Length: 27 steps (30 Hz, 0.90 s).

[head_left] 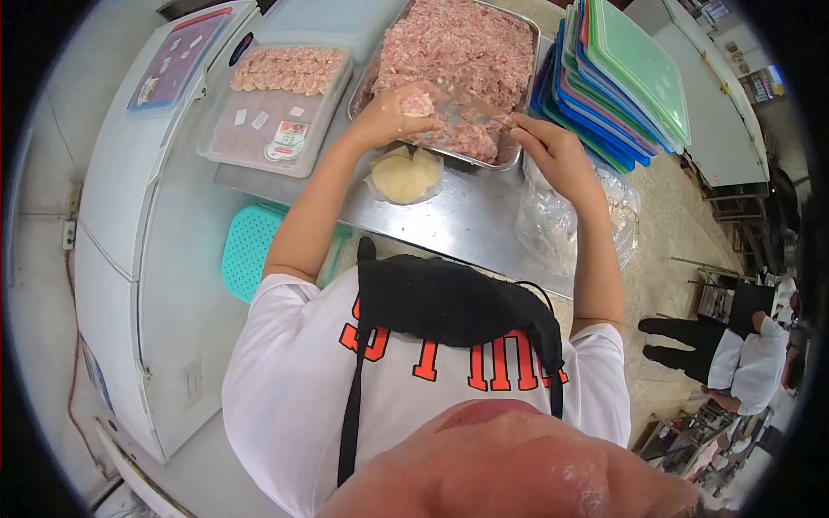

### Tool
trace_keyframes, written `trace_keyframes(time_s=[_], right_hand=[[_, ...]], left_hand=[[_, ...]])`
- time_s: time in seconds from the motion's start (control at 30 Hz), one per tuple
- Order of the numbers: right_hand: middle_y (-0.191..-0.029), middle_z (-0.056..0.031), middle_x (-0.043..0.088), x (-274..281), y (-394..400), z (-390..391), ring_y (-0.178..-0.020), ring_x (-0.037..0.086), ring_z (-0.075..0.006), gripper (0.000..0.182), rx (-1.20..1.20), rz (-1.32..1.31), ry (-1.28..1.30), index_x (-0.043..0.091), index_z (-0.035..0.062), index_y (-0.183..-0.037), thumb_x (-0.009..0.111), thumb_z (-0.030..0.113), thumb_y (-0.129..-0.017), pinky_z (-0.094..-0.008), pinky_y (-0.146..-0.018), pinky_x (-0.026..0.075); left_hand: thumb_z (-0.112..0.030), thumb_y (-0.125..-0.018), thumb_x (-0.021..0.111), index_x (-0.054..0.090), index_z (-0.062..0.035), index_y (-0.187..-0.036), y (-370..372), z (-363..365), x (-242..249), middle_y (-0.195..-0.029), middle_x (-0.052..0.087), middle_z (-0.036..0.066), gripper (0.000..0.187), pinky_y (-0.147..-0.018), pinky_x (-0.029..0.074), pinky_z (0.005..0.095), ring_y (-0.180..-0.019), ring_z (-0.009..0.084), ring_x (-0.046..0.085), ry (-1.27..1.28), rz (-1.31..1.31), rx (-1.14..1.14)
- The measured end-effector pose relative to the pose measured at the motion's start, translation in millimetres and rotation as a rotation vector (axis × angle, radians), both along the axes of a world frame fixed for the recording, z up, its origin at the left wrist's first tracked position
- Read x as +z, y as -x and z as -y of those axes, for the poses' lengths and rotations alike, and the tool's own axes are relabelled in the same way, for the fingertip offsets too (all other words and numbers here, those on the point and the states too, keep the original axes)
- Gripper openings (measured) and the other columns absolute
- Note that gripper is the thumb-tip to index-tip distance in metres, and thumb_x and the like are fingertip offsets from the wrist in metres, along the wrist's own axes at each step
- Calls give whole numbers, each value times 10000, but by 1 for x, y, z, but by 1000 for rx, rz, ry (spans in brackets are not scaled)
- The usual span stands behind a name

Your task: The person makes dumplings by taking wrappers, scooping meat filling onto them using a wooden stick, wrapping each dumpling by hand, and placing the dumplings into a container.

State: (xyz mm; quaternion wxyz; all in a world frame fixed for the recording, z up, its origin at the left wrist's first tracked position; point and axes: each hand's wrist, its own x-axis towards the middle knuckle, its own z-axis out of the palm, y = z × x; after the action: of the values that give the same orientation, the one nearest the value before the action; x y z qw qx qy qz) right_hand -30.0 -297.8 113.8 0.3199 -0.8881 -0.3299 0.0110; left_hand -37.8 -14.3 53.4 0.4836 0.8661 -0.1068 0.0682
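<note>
The person's left hand [380, 121] is reaching over the near left corner of a metal tray [480, 164], and its grip is curling around a lump of ground meat [417, 105]. The lump is sitting inside the cupped grip, between the fingers and the thumb, with its pale pink top showing; the thumb is pointing toward the middle of the tray. The larger mass of ground meat [462, 43] is filling the tray's far part, beyond the grip, while a smaller heap is lying near the front rim, between the 2 hands. The right hand [553, 151] is hanging at the tray's right edge, its fingers bunching together; whether that grip is holding anything, I cannot tell, as the fingertips are blurring into the meat behind. The tray is resting on a metal bench [432, 220]. Just in front of it, below the left wrist, 1 pale yellow round item [404, 177] is lying in clear plastic. To the left, a clear container [268, 125] is holding rows of meat portions. To the right, a stack of coloured lids [613, 78] is standing beside the tray, and clear plastic bags [553, 220] are lying under the right forearm.
</note>
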Motion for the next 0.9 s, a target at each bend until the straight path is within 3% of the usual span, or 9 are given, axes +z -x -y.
trace_keyframes(time_s=[0.07, 0.13, 0.23, 0.33, 0.47, 0.5, 0.53, 0.63, 0.9], right_hand=[[-1015, -176, 657, 0, 7, -14, -935, 622, -356, 277, -3, -87, -108, 635, 58, -1123, 550, 237, -929, -395, -807, 483], [-1035, -183, 654, -6, 14, -40, -950, 621, -363, 301, 14, -107, 11, 616, 51, -1162, 535, 241, -942, -389, -823, 481], [-1063, -179, 658, -19, 15, -64, -960, 635, -270, 324, 43, -157, -8, 587, 18, -1216, 546, 197, -949, -323, -851, 471], [-1051, -216, 642, -27, 10, -72, -968, 622, -356, 331, -7, -153, -14, 600, 37, -1191, 542, 239, -934, -371, -841, 480], [-1014, -161, 677, -46, 22, -76, -896, 642, -237, 331, -182, -234, -161, 611, -15, -1168, 565, 221, -940, -342, -780, 478], [-944, -92, 676, -44, 26, -79, -828, 603, -158, 334, -219, -319, -203, 617, -16, -1166, 585, 224, -936, -303, -719, 467], [-944, -92, 676, -51, 28, -78, -828, 603, -158, 334, -223, -325, -203, 617, -16, -1166, 585, 224, -936, -303, -719, 467], [-794, 0, 585, -68, 36, -76, -690, 491, -81, 332, -394, -427, -228, 640, 8, -1156, 613, 244, -923, -227, -626, 420], [-680, 57, 481, -66, 50, -96, -607, 425, -31, 334, -464, -457, -314, 625, 9, -1178, 594, 240, -939, -193, -525, 333]], left_hand=[[-292, -696, 811, 618, 19, -1145, 2, -13, 6, -1187, 617, 175, 579, -941, 438, 302, -1071, 229, 594, 26, -62, -32], [-279, -695, 816, 633, 9, -1111, 0, -28, 9, -1156, 631, 141, 538, -937, 437, 302, -1057, 190, 583, 86, 3, -114], [-333, -728, 791, 618, -14, -1111, -4, -55, 4, -1041, 664, 126, 528, -858, 470, 330, -987, 216, 617, 30, -63, -145], [-340, -705, 799, 629, -47, -1093, 10, -92, 4, -1023, 668, 129, 515, -843, 478, 340, -969, 242, 622, -34, -54, -52], [-258, -732, 775, 593, -22, -1172, 15, -179, -22, -1096, 633, 81, 531, -859, 467, 305, -960, 163, 583, 14, -132, -13], [-277, -722, 768, 595, -36, -1158, 12, -210, -52, -1109, 631, 125, 528, -858, 472, 335, -991, 224, 595, -24, -137, 133], [-295, -712, 762, 597, -49, -1144, 10, -229, -70, -1121, 630, 170, 525, -856, 478, 365, -1023, 285, 608, -65, -144, 276], [-226, -747, 699, 590, -48, -1140, 14, -247, -69, -1141, 610, 184, 445, -845, 483, 384, -1025, 331, 598, -395, -28, 287], [-160, -756, 705, 465, -41, -1271, -9, -207, -75, -1203, 564, 239, 581, -882, 464, 416, -1092, 379, 563, -290, -41, 173]])
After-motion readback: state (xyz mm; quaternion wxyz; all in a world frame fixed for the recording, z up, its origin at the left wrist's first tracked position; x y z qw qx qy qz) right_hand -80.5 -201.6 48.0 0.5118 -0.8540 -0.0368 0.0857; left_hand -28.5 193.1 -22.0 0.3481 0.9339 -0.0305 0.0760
